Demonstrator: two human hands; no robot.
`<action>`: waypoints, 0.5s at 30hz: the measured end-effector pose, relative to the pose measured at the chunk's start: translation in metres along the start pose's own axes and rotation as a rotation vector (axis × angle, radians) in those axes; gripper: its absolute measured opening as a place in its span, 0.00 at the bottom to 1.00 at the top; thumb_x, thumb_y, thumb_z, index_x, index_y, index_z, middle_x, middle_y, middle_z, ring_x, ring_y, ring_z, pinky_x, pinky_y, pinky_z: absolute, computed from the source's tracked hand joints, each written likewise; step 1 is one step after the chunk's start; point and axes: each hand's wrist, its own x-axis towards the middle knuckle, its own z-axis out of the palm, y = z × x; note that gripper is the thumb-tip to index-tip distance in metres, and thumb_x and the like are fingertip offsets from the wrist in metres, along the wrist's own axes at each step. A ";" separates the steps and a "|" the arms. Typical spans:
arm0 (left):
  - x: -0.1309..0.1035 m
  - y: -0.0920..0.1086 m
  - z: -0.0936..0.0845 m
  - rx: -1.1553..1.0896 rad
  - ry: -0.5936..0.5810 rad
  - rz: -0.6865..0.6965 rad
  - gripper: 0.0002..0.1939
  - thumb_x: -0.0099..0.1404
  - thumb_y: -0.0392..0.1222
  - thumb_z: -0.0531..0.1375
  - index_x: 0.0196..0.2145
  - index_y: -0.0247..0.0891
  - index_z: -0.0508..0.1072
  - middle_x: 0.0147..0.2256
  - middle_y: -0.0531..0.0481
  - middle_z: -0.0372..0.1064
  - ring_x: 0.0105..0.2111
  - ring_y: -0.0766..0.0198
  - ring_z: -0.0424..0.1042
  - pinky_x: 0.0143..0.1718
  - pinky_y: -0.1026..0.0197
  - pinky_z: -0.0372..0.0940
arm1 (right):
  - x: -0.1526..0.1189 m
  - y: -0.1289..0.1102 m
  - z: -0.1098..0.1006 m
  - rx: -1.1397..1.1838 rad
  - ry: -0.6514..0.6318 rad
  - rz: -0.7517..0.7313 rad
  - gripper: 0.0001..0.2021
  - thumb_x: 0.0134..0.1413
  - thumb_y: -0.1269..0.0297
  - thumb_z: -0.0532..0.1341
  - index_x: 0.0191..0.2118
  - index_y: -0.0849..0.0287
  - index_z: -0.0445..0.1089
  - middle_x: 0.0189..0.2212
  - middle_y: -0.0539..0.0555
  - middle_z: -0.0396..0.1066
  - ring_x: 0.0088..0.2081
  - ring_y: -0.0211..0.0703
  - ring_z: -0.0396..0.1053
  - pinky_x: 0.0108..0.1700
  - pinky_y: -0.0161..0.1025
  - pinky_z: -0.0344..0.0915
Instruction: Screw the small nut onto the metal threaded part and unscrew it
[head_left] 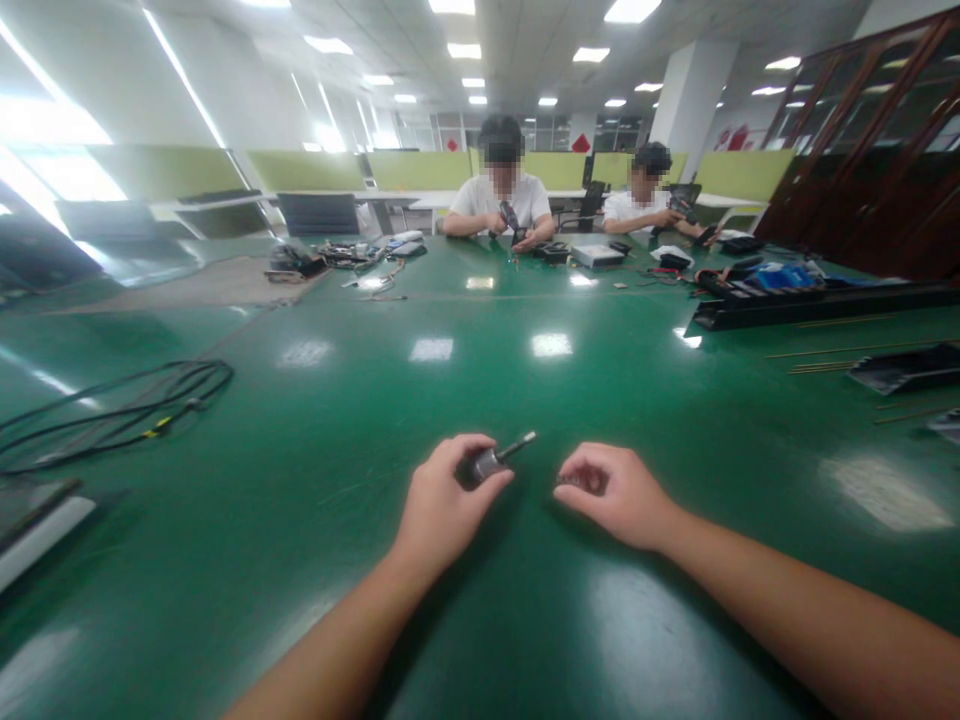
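My left hand (pixel 444 500) is closed around a short grey metal cylinder with a thin shaft (pixel 489 464), which looks like a small motor. Its shaft points up and to the right, ending in a pale tip. To the right, a short gap away, my right hand (pixel 619 492) is curled with thumb and fingers nearly meeting. Something small and dark seems to sit at those fingertips, too blurred to name. Both hands are just above or resting on the shiny green table (pixel 360 400); which of the two I cannot tell.
Black cables (pixel 172 385) lie coiled at left, beyond a pale-edged item (pixel 45 545). At right are a long black channel (pixel 810 308), thin rods (pixel 832 365) and a dark profile piece (pixel 911 368). Two people (pixel 499 195) work across the table among electronic parts (pixel 360 252).
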 end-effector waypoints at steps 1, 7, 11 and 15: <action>0.001 -0.001 0.001 -0.050 -0.002 -0.043 0.17 0.59 0.47 0.66 0.45 0.40 0.74 0.42 0.47 0.75 0.41 0.57 0.74 0.46 0.54 0.69 | 0.000 0.000 0.000 0.004 -0.002 0.005 0.04 0.50 0.66 0.68 0.32 0.60 0.75 0.24 0.49 0.70 0.25 0.36 0.65 0.28 0.33 0.61; 0.003 -0.006 0.006 -0.425 0.008 -0.188 0.26 0.68 0.50 0.57 0.60 0.37 0.60 0.49 0.42 0.71 0.46 0.59 0.75 0.54 0.53 0.67 | 0.002 0.002 0.001 0.033 -0.018 0.009 0.04 0.50 0.66 0.68 0.32 0.60 0.75 0.24 0.49 0.70 0.24 0.35 0.64 0.27 0.32 0.60; 0.003 -0.004 0.000 -0.467 0.022 -0.170 0.31 0.68 0.50 0.56 0.63 0.37 0.52 0.48 0.41 0.69 0.47 0.58 0.75 0.53 0.53 0.69 | 0.003 0.002 0.001 0.037 -0.015 0.001 0.04 0.50 0.67 0.67 0.32 0.61 0.75 0.24 0.49 0.70 0.24 0.35 0.64 0.27 0.32 0.60; 0.005 0.004 -0.020 -0.376 0.031 -0.213 0.35 0.63 0.53 0.62 0.62 0.37 0.55 0.49 0.39 0.70 0.48 0.55 0.74 0.54 0.49 0.68 | 0.003 0.002 0.002 0.043 -0.020 -0.015 0.04 0.50 0.67 0.67 0.32 0.61 0.75 0.25 0.49 0.71 0.25 0.35 0.65 0.28 0.32 0.61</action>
